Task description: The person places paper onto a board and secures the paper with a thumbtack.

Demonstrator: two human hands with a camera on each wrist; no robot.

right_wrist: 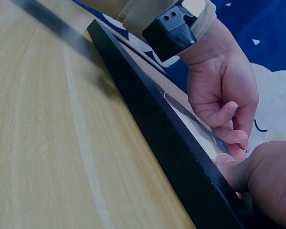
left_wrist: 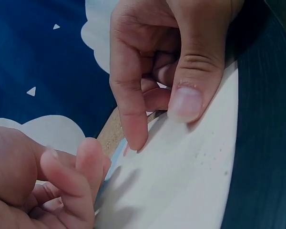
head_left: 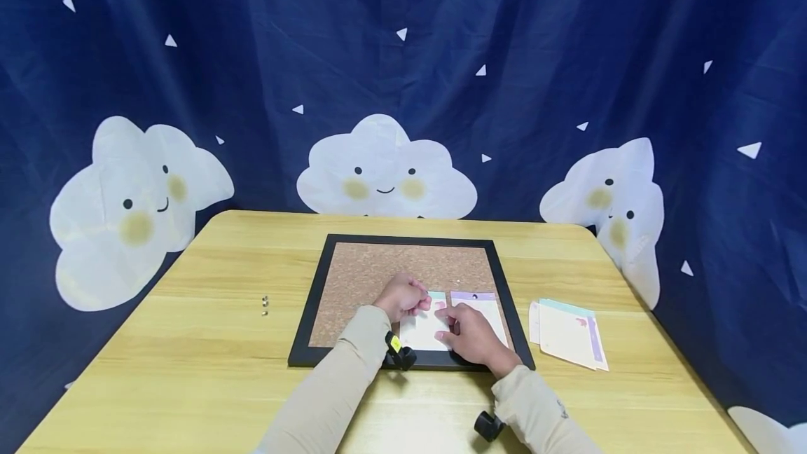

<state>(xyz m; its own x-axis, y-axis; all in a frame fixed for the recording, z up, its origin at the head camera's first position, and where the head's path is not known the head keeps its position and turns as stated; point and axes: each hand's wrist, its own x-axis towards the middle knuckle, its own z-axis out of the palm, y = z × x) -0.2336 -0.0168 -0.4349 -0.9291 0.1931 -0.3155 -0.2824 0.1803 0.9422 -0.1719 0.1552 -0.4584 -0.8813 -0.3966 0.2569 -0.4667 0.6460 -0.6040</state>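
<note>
In the head view my left hand [head_left: 403, 296] is over the top of a white note sheet [head_left: 416, 333] with a green strip, on a black-framed cork board [head_left: 359, 268]. Its thumb and fingertips pinch a tiny dark-tipped thumbtack [right_wrist: 247, 150], mostly hidden by the fingers. My right hand [head_left: 471, 333] rests on the same sheet's right side; the left wrist view shows its thumb and extended index finger touching the paper. To the right, a second note sheet [head_left: 488, 310] with a purple strip lies on the board, a tack [head_left: 475, 296] at its top.
Several small metallic tacks [head_left: 265, 305] lie on the wooden table [head_left: 189, 370] left of the board. A loose stack of note sheets [head_left: 567, 331] lies right of it. The board's black frame [right_wrist: 152, 129] stands raised above the table. A blue cloud-patterned curtain [head_left: 353, 33] hangs behind.
</note>
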